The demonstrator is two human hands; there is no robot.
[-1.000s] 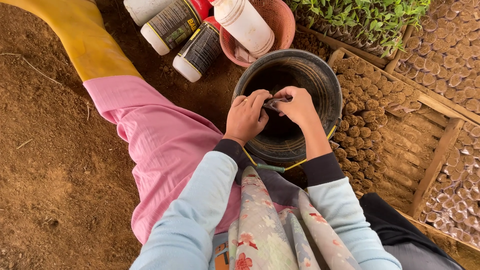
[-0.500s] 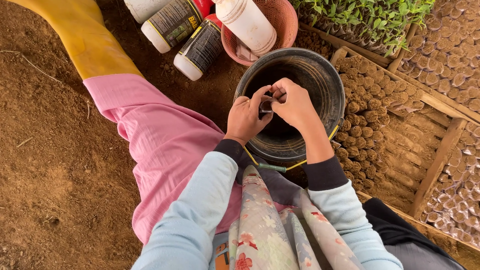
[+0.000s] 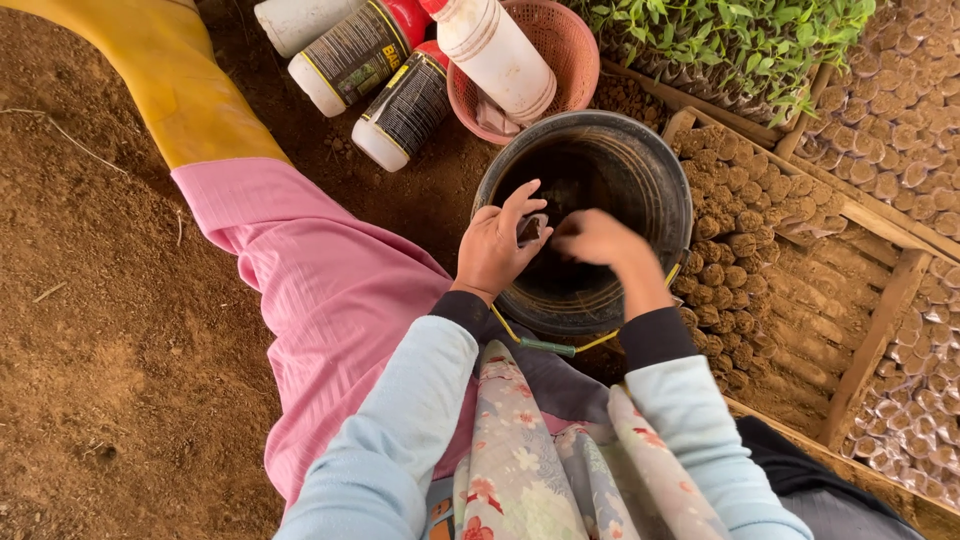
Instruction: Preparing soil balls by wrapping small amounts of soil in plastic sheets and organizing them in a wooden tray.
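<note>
- A black bucket [image 3: 640, 170] is seen on the brown dirt ground [image 3: 90, 330], right in front of the person.
- Both hands are held over the mouth of the bucket, close to its near rim.
- The left hand [image 3: 497, 245] is set at the near left edge of the bucket. Its fingers are bent, and a small dark thing [image 3: 530, 228] is pinched between the thumb and the fingers. What the small thing is cannot be told.
- The right hand [image 3: 597, 240] is blurred. It is curled loosely, with the fingertips pointed left at the small dark thing. It cannot be told if anything is held in this grip.
- The small dark thing lies just to the left of the right hand, almost touching it. The left hand is the nearer one, as the thing is already held in it.
- The inside of the bucket is dark, and what is in it cannot be made out.
- A thin yellow and green cord [image 3: 560, 347] is seen at the near side of the bucket.
- A pink basket [image 3: 565, 40] with a white bottle [image 3: 495, 50] in it is placed just behind the bucket.
- Two dark bottles with white ends [image 3: 385, 80] are laid on the ground to the left of the basket.
- Rows of small soil pots [image 3: 730, 230] are packed just right of the bucket, and green seedlings [image 3: 740, 35] are seen farther back.
</note>
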